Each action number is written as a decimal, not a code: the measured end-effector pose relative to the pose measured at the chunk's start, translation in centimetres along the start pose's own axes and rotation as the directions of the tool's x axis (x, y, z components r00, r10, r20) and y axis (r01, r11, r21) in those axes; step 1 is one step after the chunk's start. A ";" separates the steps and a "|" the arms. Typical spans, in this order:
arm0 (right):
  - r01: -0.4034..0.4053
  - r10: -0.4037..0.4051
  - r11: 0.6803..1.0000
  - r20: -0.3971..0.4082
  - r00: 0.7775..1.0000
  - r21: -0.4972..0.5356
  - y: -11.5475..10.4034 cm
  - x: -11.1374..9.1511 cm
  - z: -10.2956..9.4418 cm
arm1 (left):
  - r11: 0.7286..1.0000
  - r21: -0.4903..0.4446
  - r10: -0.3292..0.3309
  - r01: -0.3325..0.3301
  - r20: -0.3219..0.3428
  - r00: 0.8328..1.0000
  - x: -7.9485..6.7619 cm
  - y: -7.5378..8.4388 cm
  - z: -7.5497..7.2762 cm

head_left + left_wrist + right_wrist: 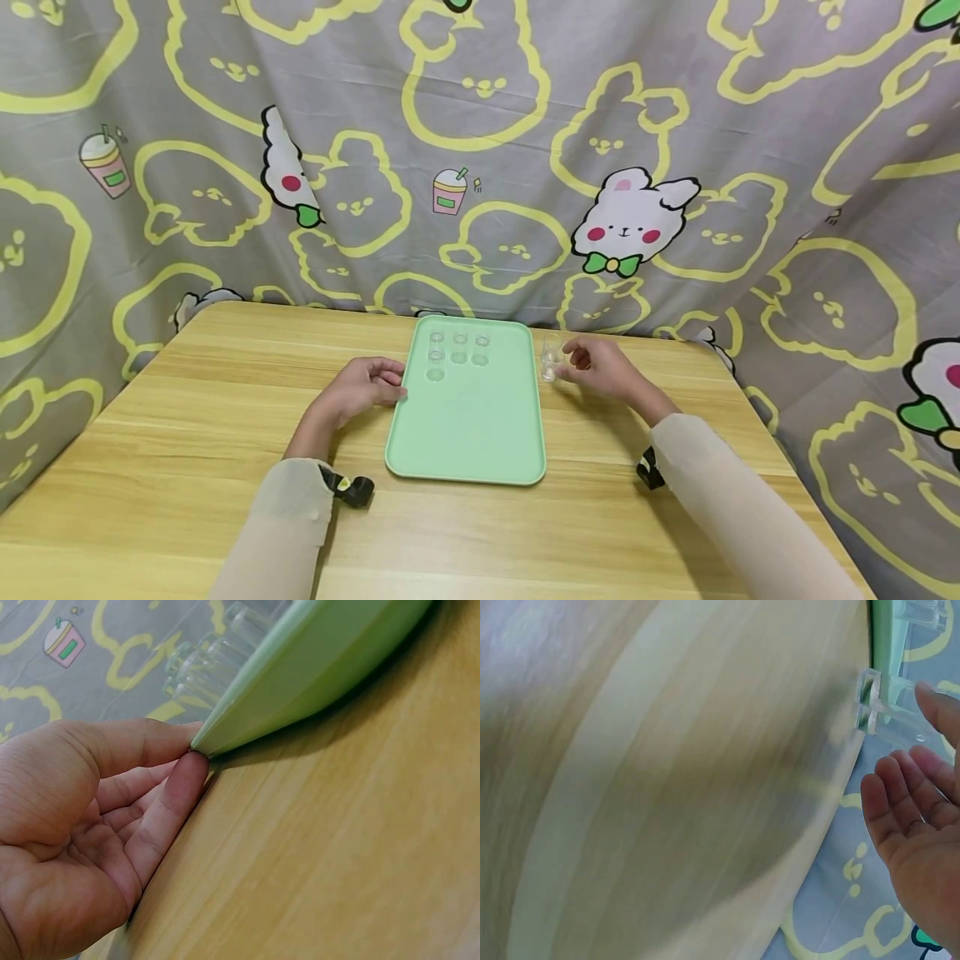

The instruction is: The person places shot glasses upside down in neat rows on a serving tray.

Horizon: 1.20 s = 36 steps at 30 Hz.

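Probably light, stiff and slippery – breakable if glass – the clear cups (549, 367) stand on the bench (465, 542) just beside the tray's (472, 433) right edge; pinching their sides seems safest. The right hand (600, 367) is spread near them, unclenched – contact unclear. The left hand (358, 390) pinches the tray's rim.

Beige sleeves (279, 521), black wrist cameras (357, 491)
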State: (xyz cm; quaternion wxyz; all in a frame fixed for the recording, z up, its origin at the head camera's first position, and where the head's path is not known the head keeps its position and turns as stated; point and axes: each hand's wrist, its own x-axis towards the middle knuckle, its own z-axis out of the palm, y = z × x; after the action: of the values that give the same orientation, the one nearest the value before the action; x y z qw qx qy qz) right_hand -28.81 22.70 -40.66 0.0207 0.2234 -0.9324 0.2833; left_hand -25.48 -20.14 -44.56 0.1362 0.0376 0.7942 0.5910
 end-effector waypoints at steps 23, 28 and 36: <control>-0.122 0.110 0.990 0.152 0.982 0.071 1.2 1.3 1.2 | 1.000 0.010 0.002 -0.002 -0.002 1.000 -0.1 0.1 0.0; -0.131 0.117 0.988 0.155 0.981 0.084 1.5 1.5 1.4 | 1.000 0.009 0.004 -0.004 0.000 1.000 -0.1 0.1 0.0; -0.126 0.104 0.985 0.169 0.980 0.121 1.3 1.5 1.7 | 1.000 0.004 0.002 -0.002 -0.002 1.000 -0.1 0.1 0.0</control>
State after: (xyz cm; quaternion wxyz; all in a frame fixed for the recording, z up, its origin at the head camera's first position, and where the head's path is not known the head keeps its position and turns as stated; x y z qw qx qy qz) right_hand -30.62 22.13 -42.56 -0.0866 0.1922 -0.9217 0.3256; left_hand -25.37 -20.16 -44.48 0.1349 0.0382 0.7954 0.5896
